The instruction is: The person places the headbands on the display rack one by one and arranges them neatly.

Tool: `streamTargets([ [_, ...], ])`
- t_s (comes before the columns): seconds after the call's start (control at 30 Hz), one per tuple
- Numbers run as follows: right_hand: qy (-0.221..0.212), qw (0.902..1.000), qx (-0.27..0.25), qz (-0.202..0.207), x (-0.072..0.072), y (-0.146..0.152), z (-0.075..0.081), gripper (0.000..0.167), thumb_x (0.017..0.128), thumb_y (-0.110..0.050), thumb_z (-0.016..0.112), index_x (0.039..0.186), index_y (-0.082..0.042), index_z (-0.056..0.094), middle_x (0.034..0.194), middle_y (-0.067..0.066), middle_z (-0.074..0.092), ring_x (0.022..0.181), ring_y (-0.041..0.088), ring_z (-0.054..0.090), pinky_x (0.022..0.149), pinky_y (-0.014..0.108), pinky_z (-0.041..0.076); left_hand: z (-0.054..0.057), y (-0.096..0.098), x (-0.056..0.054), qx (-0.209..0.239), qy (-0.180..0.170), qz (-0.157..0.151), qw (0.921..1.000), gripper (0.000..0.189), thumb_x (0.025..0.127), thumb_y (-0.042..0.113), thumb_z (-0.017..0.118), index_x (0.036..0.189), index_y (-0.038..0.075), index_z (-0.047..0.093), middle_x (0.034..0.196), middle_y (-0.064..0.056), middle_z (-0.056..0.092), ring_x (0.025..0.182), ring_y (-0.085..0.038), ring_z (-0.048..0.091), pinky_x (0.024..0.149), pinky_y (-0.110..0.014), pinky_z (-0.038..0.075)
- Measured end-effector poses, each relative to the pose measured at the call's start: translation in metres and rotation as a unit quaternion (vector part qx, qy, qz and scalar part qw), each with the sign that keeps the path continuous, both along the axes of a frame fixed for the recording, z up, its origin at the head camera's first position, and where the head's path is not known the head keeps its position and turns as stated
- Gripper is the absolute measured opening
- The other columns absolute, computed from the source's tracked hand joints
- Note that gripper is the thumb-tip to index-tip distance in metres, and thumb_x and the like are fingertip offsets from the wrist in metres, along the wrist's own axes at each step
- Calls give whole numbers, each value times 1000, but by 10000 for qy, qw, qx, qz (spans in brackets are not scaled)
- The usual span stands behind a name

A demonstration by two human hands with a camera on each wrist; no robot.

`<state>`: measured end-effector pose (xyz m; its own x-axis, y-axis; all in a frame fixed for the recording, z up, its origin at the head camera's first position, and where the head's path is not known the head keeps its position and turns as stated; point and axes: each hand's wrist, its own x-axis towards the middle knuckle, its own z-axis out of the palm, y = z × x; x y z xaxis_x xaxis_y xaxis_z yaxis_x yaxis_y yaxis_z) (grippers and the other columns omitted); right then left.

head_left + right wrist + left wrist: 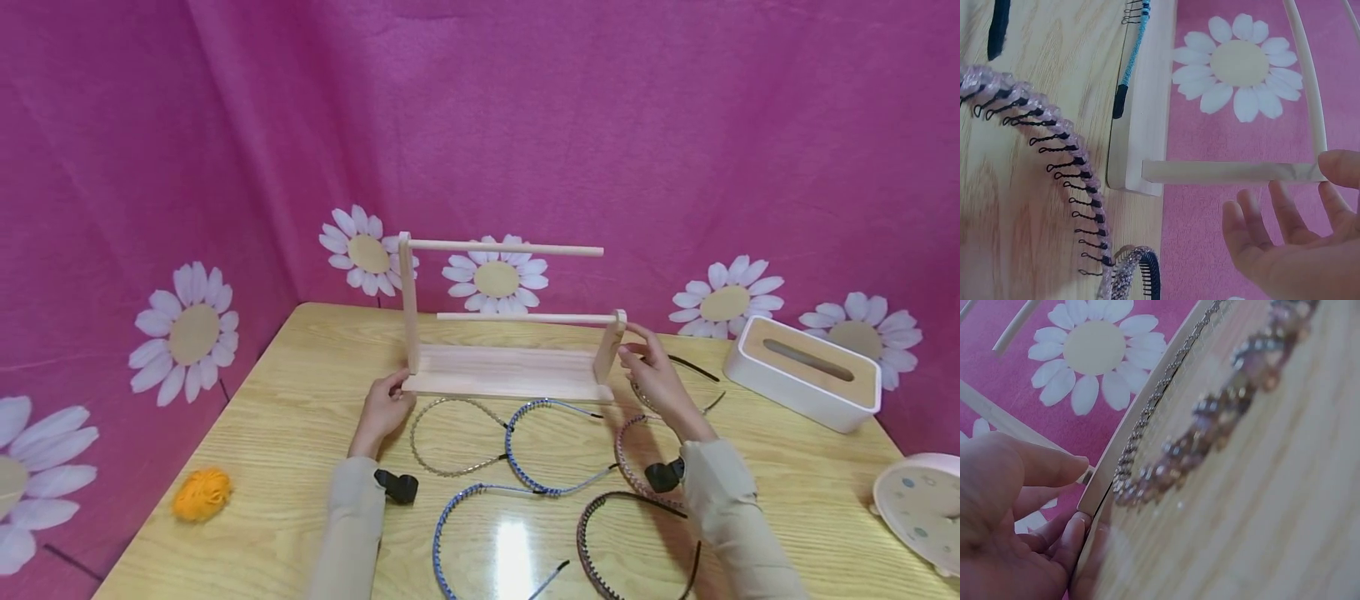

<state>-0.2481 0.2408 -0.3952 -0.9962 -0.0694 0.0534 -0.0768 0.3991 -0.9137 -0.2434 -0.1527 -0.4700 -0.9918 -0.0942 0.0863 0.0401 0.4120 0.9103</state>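
Observation:
A pale wooden rack [506,375] stands at the table's back, with a flat base, a tall left post and a short right post. Each post carries one rod pointing inward. My left hand [386,408] grips the base's left front corner; in the left wrist view its fingers [1054,465] reach round the end. With my right hand [660,383] I pinch the top of the short post [1229,170], thumb and fingers on opposite sides. In front lie a beaded headband [450,473], a blue headband [510,442] and a pink beaded headband [622,458].
Another blue headband [437,542] and a dark brown headband [585,550] lie nearer the front. A white tissue box [795,400] with a wooden lid stands at right, a pink clock [922,508] beyond it. An orange yarn ball [202,494] sits at left. Pink floral cloth hangs behind.

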Motion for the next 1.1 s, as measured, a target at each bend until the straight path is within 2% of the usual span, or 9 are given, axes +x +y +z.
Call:
streamTargets([
  [0.1,-12,9999,-127,-11,2,3,1,55,105,-22,39,154,-9,19,138,29,39,98,7,48,76,14,47,-1,4,-1,159,20,44,9999,49,85,-4,59,133,-9,53,105,-20,55,85,-17,43,72,-16,34],
  [0.2,-46,9998,-200,-52,5,5,2,55,105,-22,39,155,-9,18,139,29,38,100,7,48,76,11,48,-2,7,-3,336,0,78,9994,49,87,-4,58,136,-5,52,114,-22,54,92,-21,47,78,-18,37],
  [0.33,-179,9994,-280,-117,5,6,3,54,106,-23,37,154,-7,20,141,28,38,100,4,48,80,11,49,-4,10,-7,553,43,97,9984,49,91,-3,56,139,-4,49,127,-28,54,111,-33,51,95,-32,44],
  [0.43,-238,9993,-240,-165,4,6,3,53,106,-25,36,153,-4,24,141,26,40,98,-2,48,84,13,50,-5,11,-8,715,50,141,9973,48,93,-1,54,140,-5,46,133,-28,53,122,-38,48,107,-45,43],
  [0.5,-238,9992,-247,-183,3,6,3,51,106,-25,36,151,-2,27,139,23,42,100,-3,48,90,16,50,-6,12,-9,826,15,173,9964,48,94,-1,53,141,-4,45,135,-29,53,125,-40,47,110,-48,41],
  [0.6,-250,9989,-359,-187,3,6,2,49,106,-24,36,149,0,30,131,14,47,107,0,49,101,25,49,-7,13,-9,884,41,156,9960,48,94,-1,53,141,-5,44,135,-29,52,126,-41,46,112,-51,39],
  [0.7,-290,9982,-484,-188,3,5,2,49,106,-23,36,148,0,30,124,6,48,112,4,49,106,29,48,-9,13,-9,974,92,64,9952,50,93,-1,53,142,-7,41,136,-31,49,129,-43,44,114,-52,37],
  [0.8,-270,9981,-505,-210,4,4,2,49,106,-23,37,148,1,31,119,1,49,111,2,49,104,26,49,-10,14,-9,1088,186,-28,9939,52,92,-3,53,142,-10,38,136,-33,46,131,-45,42,115,-54,35],
  [1.1,-241,9977,-589,-250,4,7,3,51,106,-23,36,149,4,28,126,7,47,108,-2,48,97,15,51,-8,19,-7,1228,223,-183,9920,54,92,-6,53,142,-11,37,137,-34,44,132,-45,39,118,-54,32],
])
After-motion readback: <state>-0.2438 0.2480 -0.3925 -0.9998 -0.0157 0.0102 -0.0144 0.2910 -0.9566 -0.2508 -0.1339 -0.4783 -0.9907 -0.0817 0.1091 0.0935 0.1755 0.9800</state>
